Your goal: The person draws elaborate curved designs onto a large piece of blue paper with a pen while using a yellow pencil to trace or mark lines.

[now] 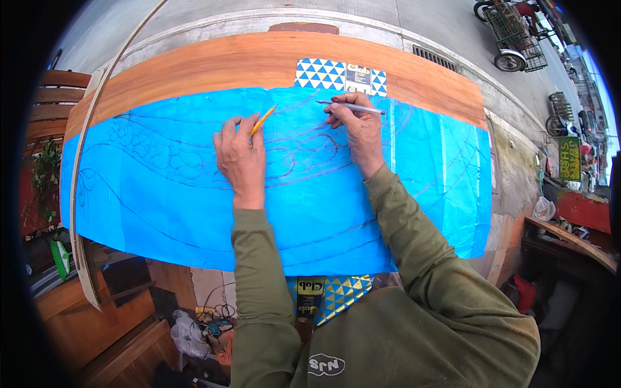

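A large blue sheet [165, 213] lies over a wooden board, its surface marked with long curved lines and a scroll pattern [187, 160] in dark ink. My left hand [242, 155] rests on or just over the sheet, left of centre, with a yellow pencil [263, 120] between thumb and fingers. In my right hand [356, 126] is a clear-barrelled ballpoint pen [359, 106], held almost level, its tip pointing left over the sheet's far part. Whether the pen tip touches the sheet I cannot tell. My hands partly cover the drawn pattern.
A thin wooden strip [83, 169] lies across the board's left end. Patterned wrapping paper [320, 72] shows at the sheet's far edge. Below left are cords [220, 310] and a plastic bag [187, 334]. On the street stands a cycle with wire baskets [514, 39].
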Tool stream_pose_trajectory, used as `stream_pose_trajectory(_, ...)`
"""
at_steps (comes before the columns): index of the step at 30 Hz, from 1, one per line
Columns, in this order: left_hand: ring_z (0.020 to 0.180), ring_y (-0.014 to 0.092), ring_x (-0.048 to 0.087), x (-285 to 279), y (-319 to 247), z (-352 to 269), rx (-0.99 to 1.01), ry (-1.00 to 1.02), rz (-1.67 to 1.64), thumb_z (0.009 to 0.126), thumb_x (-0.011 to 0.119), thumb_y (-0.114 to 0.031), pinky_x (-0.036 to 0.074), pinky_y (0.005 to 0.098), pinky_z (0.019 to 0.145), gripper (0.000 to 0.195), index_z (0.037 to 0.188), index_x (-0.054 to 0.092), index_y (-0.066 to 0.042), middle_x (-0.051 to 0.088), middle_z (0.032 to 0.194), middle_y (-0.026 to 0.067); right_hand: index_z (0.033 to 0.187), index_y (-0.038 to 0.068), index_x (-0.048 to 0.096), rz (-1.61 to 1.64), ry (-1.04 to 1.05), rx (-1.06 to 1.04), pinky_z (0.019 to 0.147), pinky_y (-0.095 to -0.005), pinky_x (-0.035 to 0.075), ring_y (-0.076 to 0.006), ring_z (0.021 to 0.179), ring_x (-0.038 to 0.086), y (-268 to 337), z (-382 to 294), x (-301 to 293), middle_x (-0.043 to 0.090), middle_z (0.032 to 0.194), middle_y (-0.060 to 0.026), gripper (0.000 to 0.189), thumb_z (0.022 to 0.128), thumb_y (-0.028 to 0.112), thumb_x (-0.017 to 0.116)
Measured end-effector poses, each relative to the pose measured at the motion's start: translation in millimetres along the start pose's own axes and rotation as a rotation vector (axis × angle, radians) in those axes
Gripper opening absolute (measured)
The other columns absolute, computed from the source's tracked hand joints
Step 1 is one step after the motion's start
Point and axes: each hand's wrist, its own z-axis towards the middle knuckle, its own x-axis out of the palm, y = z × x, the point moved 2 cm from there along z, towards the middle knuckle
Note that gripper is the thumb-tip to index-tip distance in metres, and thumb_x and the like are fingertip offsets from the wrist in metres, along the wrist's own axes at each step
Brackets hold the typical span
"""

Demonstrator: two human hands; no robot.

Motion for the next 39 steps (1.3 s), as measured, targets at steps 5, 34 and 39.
stream_pose_trajectory(5,0.101,0.029,0.064,15.6,4.0,12.3,-0.049,0.047,-0.076,0.090,0.086,-0.025,0.055,0.0430,0.083,0.021,0.110,0.085,-0.019,0.072,0.115,0.0035,0.093,0.001,0.071,-0.176,0.023,0.006,0.059,-0.0263,0.049,-0.0074,0.070,0.062,-11.0,10.9,39.7,0.073,0.080,-0.0040,0.011,0.093,0.012,0.072)
stream_pose_trajectory(34,0.101,0.030,0.066,22.4,5.9,16.5,-0.149,0.078,-0.133,0.091,0.086,-0.020,0.054,0.0444,0.087,0.020,0.109,0.083,-0.012,0.073,0.114,0.0065,0.088,0.001,0.074,-0.466,0.026,-0.136,0.057,-0.0283,0.046,-0.0056,0.067,0.058,-31.6,22.3,40.6,0.071,0.075,-0.0020,0.012,0.088,0.013,0.074)
stream_pose_trajectory(39,0.102,0.030,0.066,21.6,4.0,16.7,-0.155,0.083,-0.130,0.091,0.085,-0.020,0.054,0.0441,0.087,0.020,0.109,0.083,-0.011,0.073,0.114,0.0070,0.089,0.001,0.074,-0.504,0.063,-0.133,0.058,-0.0285,0.048,-0.0062,0.066,0.059,-27.8,21.1,44.3,0.073,0.077,-0.0028,0.012,0.088,0.013,0.074)
